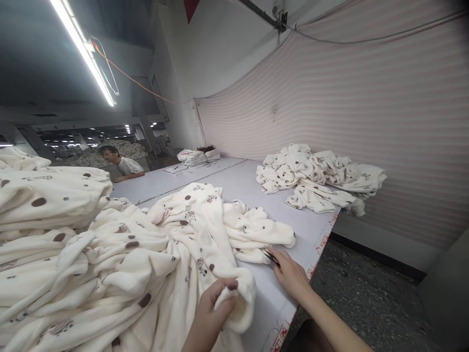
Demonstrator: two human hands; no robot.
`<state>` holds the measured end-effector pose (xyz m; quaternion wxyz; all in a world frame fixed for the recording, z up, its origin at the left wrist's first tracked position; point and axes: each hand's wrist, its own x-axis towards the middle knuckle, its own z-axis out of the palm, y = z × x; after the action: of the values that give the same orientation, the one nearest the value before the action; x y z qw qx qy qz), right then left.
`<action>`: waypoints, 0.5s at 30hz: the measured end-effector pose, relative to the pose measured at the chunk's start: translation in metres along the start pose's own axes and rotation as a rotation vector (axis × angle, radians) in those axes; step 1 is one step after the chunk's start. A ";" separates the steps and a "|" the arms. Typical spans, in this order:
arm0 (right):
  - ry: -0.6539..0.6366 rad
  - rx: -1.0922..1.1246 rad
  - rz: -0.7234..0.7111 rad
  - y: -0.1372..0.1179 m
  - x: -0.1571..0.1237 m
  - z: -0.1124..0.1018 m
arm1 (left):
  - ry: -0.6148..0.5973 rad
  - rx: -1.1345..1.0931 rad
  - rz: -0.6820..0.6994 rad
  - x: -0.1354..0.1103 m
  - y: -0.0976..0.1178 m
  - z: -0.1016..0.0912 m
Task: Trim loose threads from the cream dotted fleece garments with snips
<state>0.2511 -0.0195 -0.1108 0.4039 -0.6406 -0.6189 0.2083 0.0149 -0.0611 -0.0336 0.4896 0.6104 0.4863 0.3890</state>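
Note:
A cream fleece garment (205,230) with brown spots and small animal prints lies spread on the table in front of me. My left hand (216,308) pinches the open end of one of its sleeves or legs; I cannot tell which. Farther right, my right hand (287,271) is closed round a small pair of dark thread snips (271,257), their tips at the edge of another part of the fleece. The palm side of that hand is hidden.
More of the same printed fleece (54,195) is heaped at the left. Another pile (311,171) lies at the table's (256,220) right far edge, by a striped cloth curtain (348,107). Stacked white pieces (192,158) stand at the back. A person (126,166) leans at the far left side.

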 end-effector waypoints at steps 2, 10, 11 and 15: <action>-0.002 0.040 -0.010 0.008 0.021 0.005 | -0.032 0.038 -0.114 0.002 0.005 -0.010; -0.088 0.470 0.015 -0.020 0.021 0.006 | -0.321 0.457 -0.191 0.001 -0.016 -0.027; -0.111 0.520 0.021 -0.027 0.015 0.007 | -0.276 0.468 -0.156 0.003 -0.016 -0.021; -0.164 0.667 0.029 -0.051 -0.005 0.014 | 0.016 0.354 0.023 0.021 -0.005 0.017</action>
<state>0.2071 -0.0257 -0.0808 0.5369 -0.4632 -0.5379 0.4559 0.0343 -0.0444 -0.0421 0.3660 0.6892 0.5442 0.3078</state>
